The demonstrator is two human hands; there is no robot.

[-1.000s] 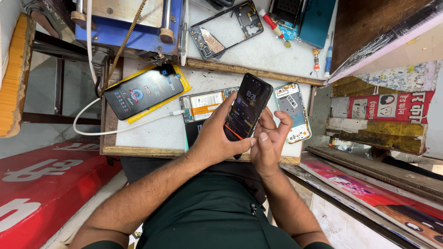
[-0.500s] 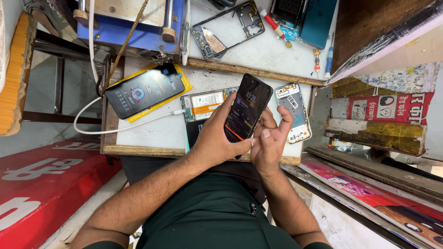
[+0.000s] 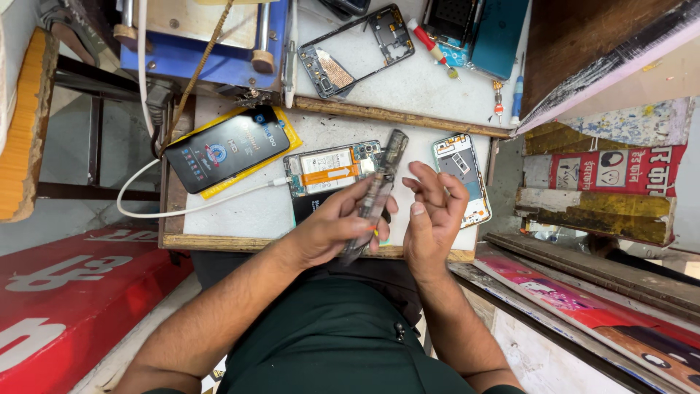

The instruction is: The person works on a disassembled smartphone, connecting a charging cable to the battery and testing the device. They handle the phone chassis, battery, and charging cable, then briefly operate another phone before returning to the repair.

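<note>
While edge-on, phone (image 3: 378, 193) in clamped left hand (image 3: 328, 232), beside open-fingered right hand (image 3: 430, 219).

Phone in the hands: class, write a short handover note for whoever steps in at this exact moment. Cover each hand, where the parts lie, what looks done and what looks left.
Left hand: grips the phone, turned edge-on above the bench.
Right hand: open, fingers spread, just beside the phone, not holding it.
On the white bench top: an opened phone with orange ribbon on a white cable, a bare back frame, a boxed phone on yellow.
Done: handset picked up.
Left: cannot tell whether it is fully assembled.
</note>
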